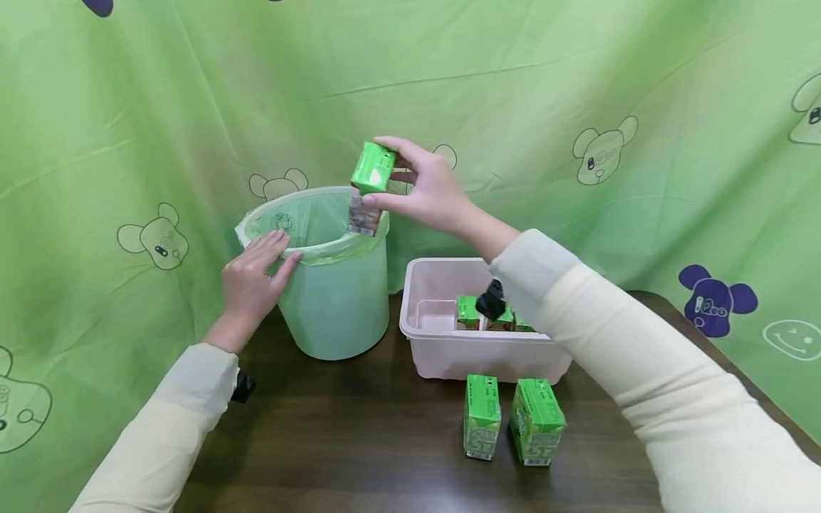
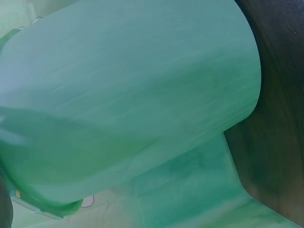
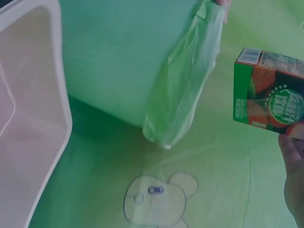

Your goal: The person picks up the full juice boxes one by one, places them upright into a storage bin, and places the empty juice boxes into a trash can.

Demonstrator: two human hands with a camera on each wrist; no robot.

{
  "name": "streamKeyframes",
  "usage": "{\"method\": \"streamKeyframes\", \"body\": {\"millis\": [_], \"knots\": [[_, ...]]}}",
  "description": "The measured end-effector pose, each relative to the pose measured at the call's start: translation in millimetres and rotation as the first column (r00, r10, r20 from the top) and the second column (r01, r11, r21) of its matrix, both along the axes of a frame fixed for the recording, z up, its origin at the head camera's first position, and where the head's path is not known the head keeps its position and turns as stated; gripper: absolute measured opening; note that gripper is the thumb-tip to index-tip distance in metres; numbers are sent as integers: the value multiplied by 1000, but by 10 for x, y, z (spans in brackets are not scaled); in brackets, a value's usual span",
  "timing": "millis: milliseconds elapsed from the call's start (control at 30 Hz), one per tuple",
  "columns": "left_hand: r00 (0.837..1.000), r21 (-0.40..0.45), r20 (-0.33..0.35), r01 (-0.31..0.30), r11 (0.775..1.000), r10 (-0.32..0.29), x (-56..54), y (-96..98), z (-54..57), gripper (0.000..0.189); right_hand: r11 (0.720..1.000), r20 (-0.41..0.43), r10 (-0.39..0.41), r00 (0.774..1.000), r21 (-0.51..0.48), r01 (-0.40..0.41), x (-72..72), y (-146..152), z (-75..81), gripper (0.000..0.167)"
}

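Observation:
My right hand holds a small juice carton over the right side of the bin's rim, thumb on one side and fingers on the other. Its top is green, and red fruit is printed on its side in the right wrist view, where the carton is tilted. The pale green trash bin stands upright, lined with a thin green bag folded over its rim. On the left of that rim rests my left hand, fingers extended. Only the bin's wall fills most of the left wrist view.
A pale pink plastic tub stands right of the bin with several green-topped cartons inside, partly hidden by my right sleeve. Two green cartons, one left and one right, stand before it on the dark wooden table. A green curtain hangs behind.

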State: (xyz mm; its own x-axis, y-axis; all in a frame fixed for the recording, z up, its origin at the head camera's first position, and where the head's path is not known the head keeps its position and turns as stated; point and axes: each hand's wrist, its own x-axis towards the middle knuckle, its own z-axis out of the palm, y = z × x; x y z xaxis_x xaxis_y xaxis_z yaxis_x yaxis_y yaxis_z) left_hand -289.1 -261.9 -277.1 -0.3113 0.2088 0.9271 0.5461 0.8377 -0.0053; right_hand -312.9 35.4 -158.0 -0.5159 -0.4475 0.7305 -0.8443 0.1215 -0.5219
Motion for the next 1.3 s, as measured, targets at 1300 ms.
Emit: {"method": "streamKeyframes", "body": {"millis": [1300], "knots": [[999, -16, 38, -5, 1000, 6, -10, 81, 4, 38, 901, 158, -318, 935, 358, 246, -473, -832, -329, 80]]}}
